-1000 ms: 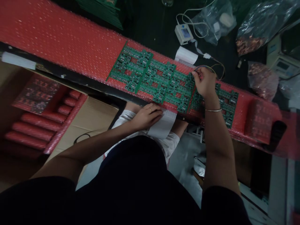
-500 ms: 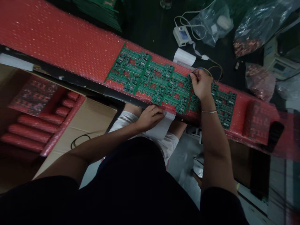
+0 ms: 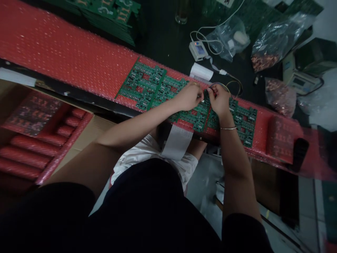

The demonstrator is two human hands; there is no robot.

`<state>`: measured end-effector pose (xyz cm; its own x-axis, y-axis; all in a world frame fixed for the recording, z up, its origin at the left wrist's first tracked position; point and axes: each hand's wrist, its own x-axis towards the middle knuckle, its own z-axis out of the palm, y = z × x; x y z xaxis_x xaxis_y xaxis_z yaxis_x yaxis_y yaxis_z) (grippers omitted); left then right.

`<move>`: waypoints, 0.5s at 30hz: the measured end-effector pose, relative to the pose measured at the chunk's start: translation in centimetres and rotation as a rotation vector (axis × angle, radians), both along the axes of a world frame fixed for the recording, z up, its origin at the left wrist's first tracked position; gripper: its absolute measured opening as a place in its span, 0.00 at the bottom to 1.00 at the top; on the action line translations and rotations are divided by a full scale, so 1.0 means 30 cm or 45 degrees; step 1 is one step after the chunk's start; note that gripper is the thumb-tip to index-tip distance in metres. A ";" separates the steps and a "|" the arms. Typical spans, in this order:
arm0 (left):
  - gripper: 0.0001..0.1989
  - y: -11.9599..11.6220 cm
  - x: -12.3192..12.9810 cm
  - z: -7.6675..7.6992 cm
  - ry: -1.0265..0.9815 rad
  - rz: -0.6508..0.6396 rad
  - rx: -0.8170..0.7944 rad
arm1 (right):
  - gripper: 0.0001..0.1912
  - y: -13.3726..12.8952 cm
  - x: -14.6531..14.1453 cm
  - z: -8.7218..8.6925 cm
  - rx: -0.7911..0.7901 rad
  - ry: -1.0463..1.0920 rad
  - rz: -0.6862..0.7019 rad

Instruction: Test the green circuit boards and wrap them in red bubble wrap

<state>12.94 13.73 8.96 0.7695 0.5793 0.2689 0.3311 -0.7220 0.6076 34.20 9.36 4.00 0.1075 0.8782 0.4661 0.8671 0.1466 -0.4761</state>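
Note:
Green circuit boards (image 3: 142,84) lie in a row on red bubble wrap (image 3: 79,52). Over the middle boards is my left hand (image 3: 189,96), its fingers pinched; a tiny white spot shows by the fingertips, too small to name. Close beside it, my right hand (image 3: 219,98) is closed on the end of thin coloured wires (image 3: 233,82), just above the boards. These wires run to a small white device (image 3: 198,51) with a lit screen. A whitish strip (image 3: 179,140) hangs from the table edge over my lap.
A white paper roll (image 3: 201,72) lies behind the boards. Bags of copper-coloured parts (image 3: 280,95) and a boxy instrument (image 3: 300,79) stand at right. Stacked green boards (image 3: 116,21) and a glass (image 3: 181,12) are at the back. An open carton (image 3: 79,140) with red rolls (image 3: 28,156) sits at left.
My left hand has left the whitish strip at the table edge and moved up over the boards, close to my right hand. My right hand stays at about the same boards with the wires.

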 end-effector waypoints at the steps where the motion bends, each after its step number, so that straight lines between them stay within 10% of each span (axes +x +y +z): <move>1: 0.12 0.022 0.041 -0.012 0.058 -0.022 0.011 | 0.19 0.001 -0.001 -0.001 -0.003 0.008 0.000; 15: 0.14 0.061 0.139 -0.063 0.207 0.016 0.126 | 0.15 -0.003 -0.011 -0.010 0.012 0.023 -0.009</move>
<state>17.10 15.55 7.08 0.8005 0.5657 0.1980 0.4281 -0.7709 0.4717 33.87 9.28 3.70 0.1218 0.8730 0.4723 0.8593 0.1454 -0.4903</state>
